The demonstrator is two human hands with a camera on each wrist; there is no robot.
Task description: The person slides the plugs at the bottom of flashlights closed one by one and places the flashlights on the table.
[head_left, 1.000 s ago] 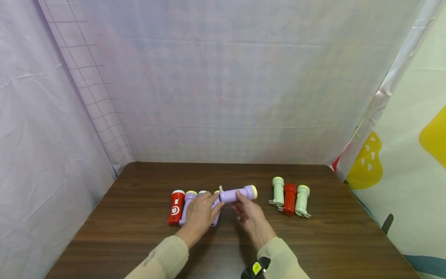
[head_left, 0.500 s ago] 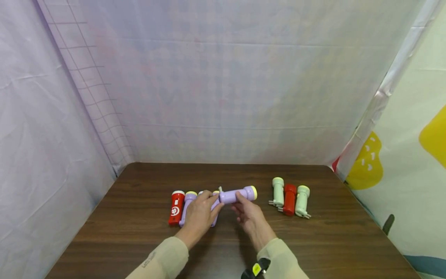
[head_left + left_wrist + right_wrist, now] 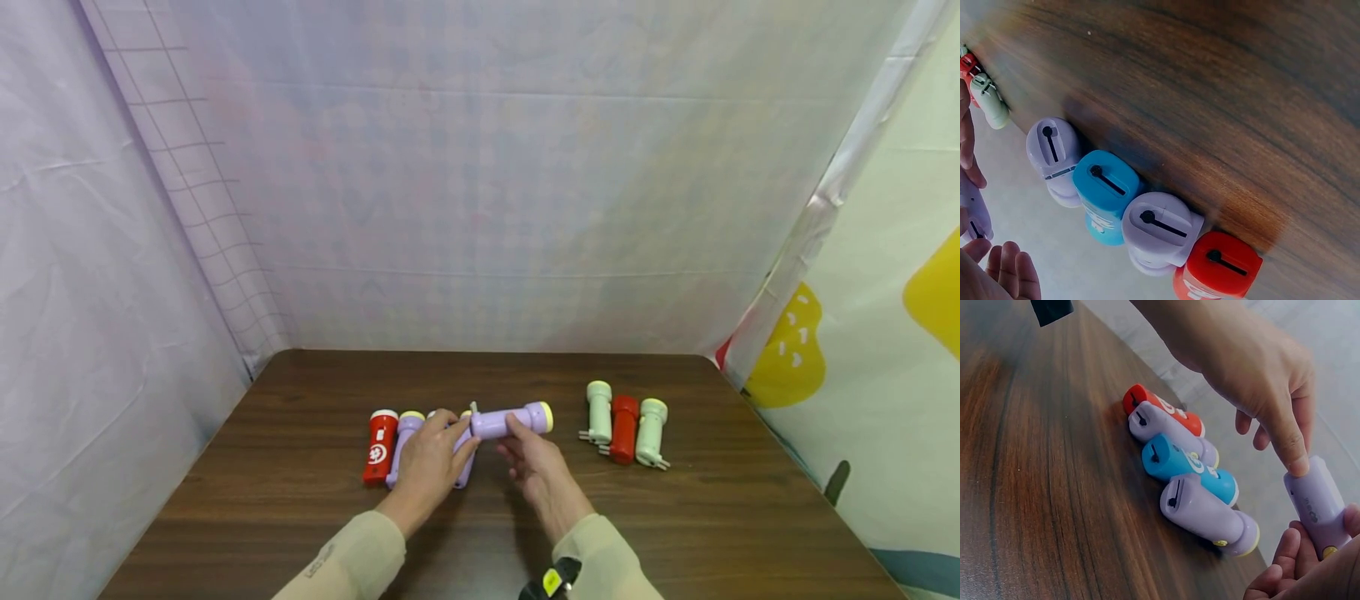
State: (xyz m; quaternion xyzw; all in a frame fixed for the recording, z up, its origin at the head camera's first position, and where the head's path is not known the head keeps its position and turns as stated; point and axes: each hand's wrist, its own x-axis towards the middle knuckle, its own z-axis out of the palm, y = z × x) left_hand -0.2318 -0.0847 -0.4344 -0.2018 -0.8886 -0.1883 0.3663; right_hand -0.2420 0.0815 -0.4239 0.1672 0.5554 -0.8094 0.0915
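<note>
A purple flashlight with a yellow lens rim is held above the table, lying nearly level with its lens to the right. My right hand grips its barrel, thumb on the near side. At the tail end, the thumb and forefinger of my left hand pinch it. Small plug prongs stick up there. Below the left hand lies a row: a red flashlight, a purple flashlight, a blue flashlight and another purple flashlight. The head view shows the blue one mostly covered by the left hand.
On the right of the brown table lie a pale green flashlight, a red flashlight and a second green flashlight, with metal prongs out. A pale curtain hangs behind the table's far edge.
</note>
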